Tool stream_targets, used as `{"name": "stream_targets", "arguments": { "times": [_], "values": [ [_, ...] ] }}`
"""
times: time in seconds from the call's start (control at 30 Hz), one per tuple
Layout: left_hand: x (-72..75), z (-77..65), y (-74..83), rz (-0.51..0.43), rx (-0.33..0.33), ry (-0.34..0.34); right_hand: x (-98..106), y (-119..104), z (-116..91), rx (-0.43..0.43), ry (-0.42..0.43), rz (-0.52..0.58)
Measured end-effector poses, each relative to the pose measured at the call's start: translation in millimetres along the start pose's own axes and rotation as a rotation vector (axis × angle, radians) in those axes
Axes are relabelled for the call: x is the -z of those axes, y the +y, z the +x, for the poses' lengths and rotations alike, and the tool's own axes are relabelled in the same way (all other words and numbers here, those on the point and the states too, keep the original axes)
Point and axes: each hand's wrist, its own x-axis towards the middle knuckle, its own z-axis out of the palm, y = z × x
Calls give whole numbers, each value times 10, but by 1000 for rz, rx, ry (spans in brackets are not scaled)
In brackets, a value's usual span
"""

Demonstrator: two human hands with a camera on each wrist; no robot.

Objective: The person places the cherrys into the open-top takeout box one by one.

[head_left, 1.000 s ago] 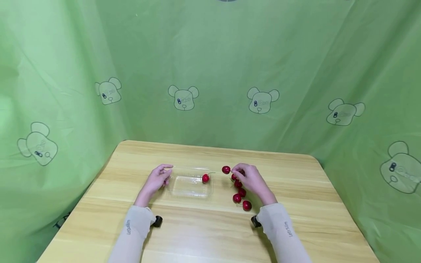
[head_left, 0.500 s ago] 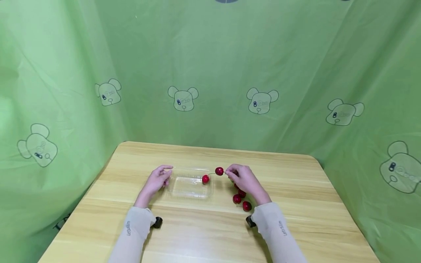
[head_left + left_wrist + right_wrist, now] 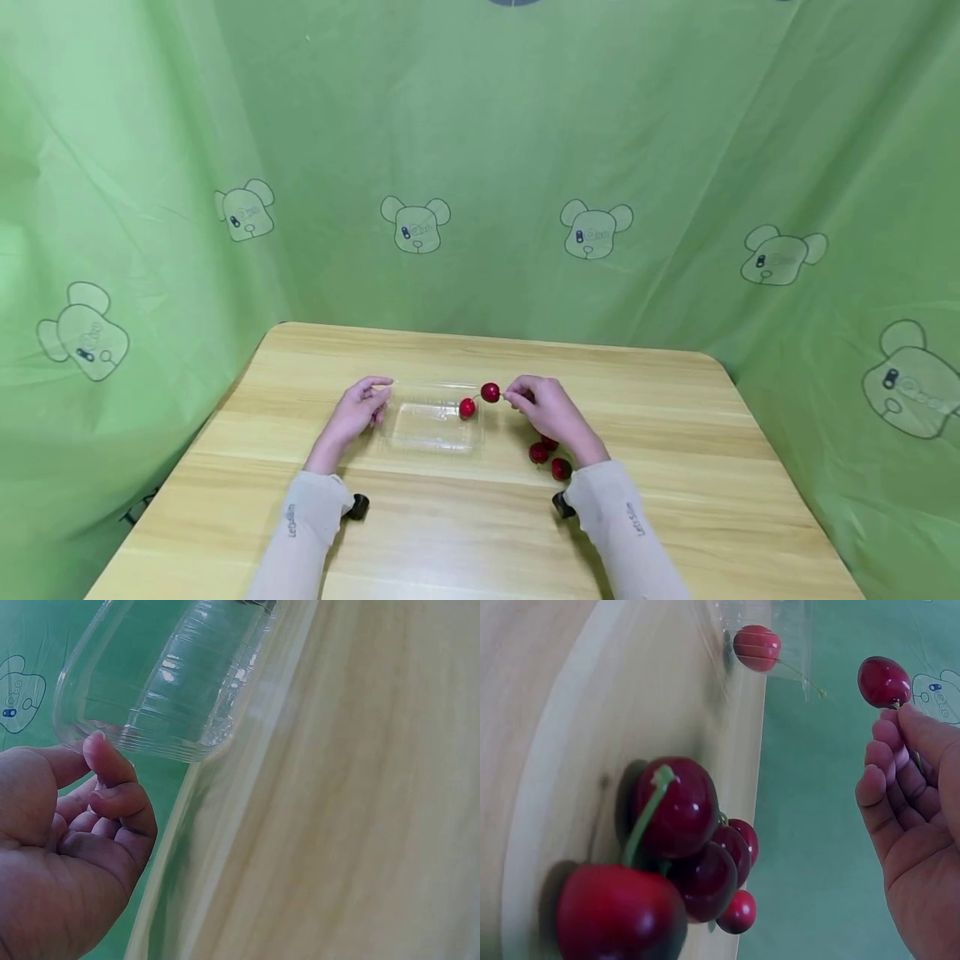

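Observation:
My right hand [image 3: 550, 408] pinches a dark red cherry [image 3: 883, 681] by its stem between thumb and forefinger. In the head view this cherry overlaps the back right part of a clear plastic container [image 3: 431, 440]. Inside the container, at its right end, lies another red cherry [image 3: 467, 408] with its green stem pointing up and right. My left hand [image 3: 362, 410] holds the container's left end, thumb and forefinger at the rim, seen up close in the left wrist view. Several loose cherries [image 3: 676, 806] lie in a group on the table below my right hand, partly hidden by it in the head view.
The pale wooden table [image 3: 450, 533] has rounded far corners. A green curtain [image 3: 480, 275] with bear-head prints hangs around its back and sides. A small black device [image 3: 358, 507] sits at the left sleeve cuff, another [image 3: 564, 505] at the right.
My right hand has moved left with the pinched cherry, from beside the loose group to over the container's right edge. The left hand and the container have stayed in place.

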Motion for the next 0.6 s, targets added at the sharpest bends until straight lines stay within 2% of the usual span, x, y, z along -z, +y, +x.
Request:
{"name": "stream_targets", "arguments": {
  "times": [0.6],
  "values": [
    [-2, 8, 0, 1, 11, -8, -141, -118, 31, 39, -15, 29]
  ]
}}
